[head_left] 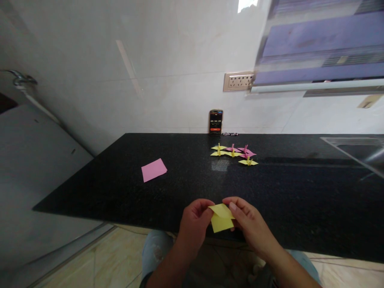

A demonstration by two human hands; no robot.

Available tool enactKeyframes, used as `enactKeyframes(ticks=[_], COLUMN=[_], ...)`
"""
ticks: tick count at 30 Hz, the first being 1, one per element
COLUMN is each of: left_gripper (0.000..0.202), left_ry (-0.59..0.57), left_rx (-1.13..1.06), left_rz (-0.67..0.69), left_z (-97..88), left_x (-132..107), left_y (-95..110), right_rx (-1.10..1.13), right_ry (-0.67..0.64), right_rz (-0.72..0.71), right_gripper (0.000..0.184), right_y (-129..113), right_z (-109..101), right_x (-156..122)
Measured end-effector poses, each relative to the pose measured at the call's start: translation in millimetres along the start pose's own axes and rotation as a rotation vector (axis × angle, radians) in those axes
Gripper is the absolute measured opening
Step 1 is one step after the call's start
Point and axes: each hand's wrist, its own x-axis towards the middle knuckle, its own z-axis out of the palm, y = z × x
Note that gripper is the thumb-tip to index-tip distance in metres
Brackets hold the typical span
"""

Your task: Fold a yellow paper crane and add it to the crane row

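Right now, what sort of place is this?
Probably a kitchen: a long black countertop runs along a pale, glossy wall, what looks like a metal-rimmed sink sits at right, and a socket panel is set above the counter.

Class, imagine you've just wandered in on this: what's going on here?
A person is handling a small yellow paper at the near edge of a black counter. The left hand pinches one side and the right hand the other, with a flap bent over the lower part. Farther back sits a group of yellow and pink folded paper birds. Pink paper lies flat to the left, and a phone stands against the wall, showing a timer.
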Motion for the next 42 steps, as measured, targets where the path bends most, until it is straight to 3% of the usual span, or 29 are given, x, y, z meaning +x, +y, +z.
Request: enactKeyframes(ticks=[4, 6, 10, 15, 22, 26, 29, 34, 42], left_gripper=[0.01, 0.009, 0.011, 0.02, 0.023, 0.025, 0.026, 0.028, 0.022], left_ry=[-0.03, -0.077, -0.206, -0.243, -0.225, -0.313, -0.336, -0.334, -0.382], left_rx=[0.004, 0.021, 0.002, -0.077, 0.032, 0.135, 0.164, 0.135, 0.061], left_rz=[-0.124, -0.134, -0.109, -0.117, -0.127, -0.131, -0.121, -0.146, -0.181], left_z=[-2.9, -3.5, -3.3, -4.3, -9.5, -14.3, -17.2, -19.2, -22.8], left_x=[0, 0, -1, 0, 1, 1, 2, 5, 6], left_y=[1, 2, 3, 2, 4, 8, 9, 12, 16], right_rx=[-0.245, -0.269, -0.156, -0.034, -0.052, -0.267, -0.494, -0.717, -1.025], right_ry=[-0.051, -0.063, 0.007, 0.114, 0.026, -0.022, -0.061, -0.179, -0.369], right_rz=[-0.224, -0.197, -0.081, -0.046, -0.07, -0.184, -0.364, -0.634, -0.78], right_gripper=[0.051, 0.049, 0.018, 0.02, 0.018, 0.021, 0.016, 0.031, 0.04], right_y=[-8, -10, -10, -6, -6, -12, -18, -24, -28], right_z=[-8, -9, -7, -2, -4, -11, -16, -24, -36], right_x=[-3, -2, 2, 2, 0, 0, 1, 2, 0])
